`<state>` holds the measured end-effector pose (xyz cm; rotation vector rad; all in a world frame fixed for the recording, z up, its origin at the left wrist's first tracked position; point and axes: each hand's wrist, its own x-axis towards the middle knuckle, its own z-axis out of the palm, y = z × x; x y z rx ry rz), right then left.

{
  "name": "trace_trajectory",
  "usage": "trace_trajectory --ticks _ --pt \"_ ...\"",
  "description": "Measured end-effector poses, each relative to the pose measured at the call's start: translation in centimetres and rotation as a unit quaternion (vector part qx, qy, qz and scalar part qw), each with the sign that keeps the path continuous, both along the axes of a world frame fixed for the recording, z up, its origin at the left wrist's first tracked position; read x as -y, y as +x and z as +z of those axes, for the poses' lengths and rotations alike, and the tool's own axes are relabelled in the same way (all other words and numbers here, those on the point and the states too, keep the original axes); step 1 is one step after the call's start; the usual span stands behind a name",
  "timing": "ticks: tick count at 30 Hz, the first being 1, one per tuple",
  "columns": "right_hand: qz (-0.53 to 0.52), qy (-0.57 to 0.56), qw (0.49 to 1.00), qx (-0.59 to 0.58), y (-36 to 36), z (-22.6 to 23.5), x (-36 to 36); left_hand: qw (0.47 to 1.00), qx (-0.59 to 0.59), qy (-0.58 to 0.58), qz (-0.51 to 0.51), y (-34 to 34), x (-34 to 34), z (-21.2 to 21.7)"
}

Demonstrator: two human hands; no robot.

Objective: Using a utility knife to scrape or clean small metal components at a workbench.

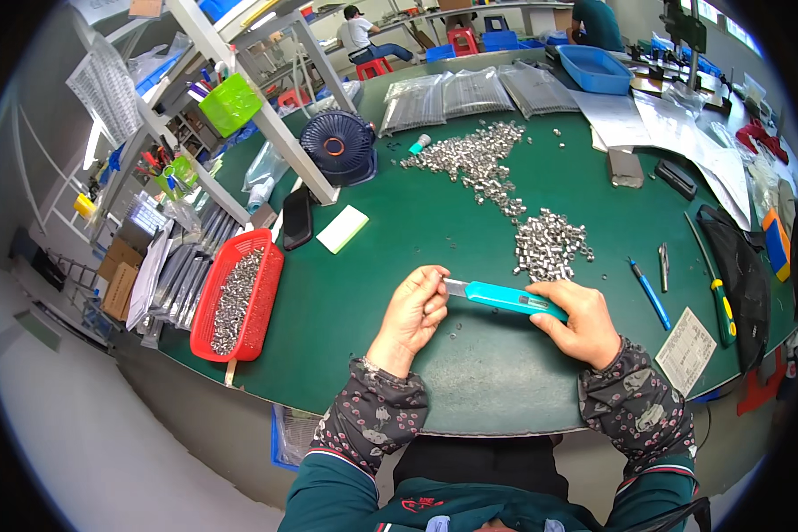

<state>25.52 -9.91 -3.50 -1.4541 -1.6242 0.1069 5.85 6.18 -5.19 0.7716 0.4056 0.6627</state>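
In front of me, above the near part of the green table, my right hand (578, 321) grips a teal utility knife (511, 298) by its handle. Its blade (455, 287) is out and points left. The fingers of my left hand (411, 312) are pinched together at the blade's tip; whatever they hold is hidden or too small to name. Just beyond the knife lies a heap of small silvery metal sleeves (551, 246). A larger spread of the same pieces (474, 160) reaches farther back.
A red basket (270, 293) of small metal parts stands at left, near a phone (298, 218), sticky notes (342, 229) and a fan (338, 146). To the right lie a blue pen (650, 294), a green-yellow handled tool (723, 310) and a paper (686, 352). Bagged parts (477, 92) and a blue tray (596, 69) sit far back.
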Motion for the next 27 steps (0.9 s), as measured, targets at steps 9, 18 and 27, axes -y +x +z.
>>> trace_trajectory --ticks 9,18,27 --pt "-0.094 0.117 0.989 0.005 0.2 0.8 0.0 0.999 -0.017 -0.022 0.031 0.0 0.1 0.4" --pt "-0.079 0.11 0.99 0.03 0.4 0.5 -0.5 0.989 -0.094 0.036 0.106 -3.4 -0.2 4.5" --pt "-0.079 0.044 0.996 0.005 1.6 -0.1 -0.2 0.796 -0.304 0.301 0.428 -20.0 -11.8 12.5"
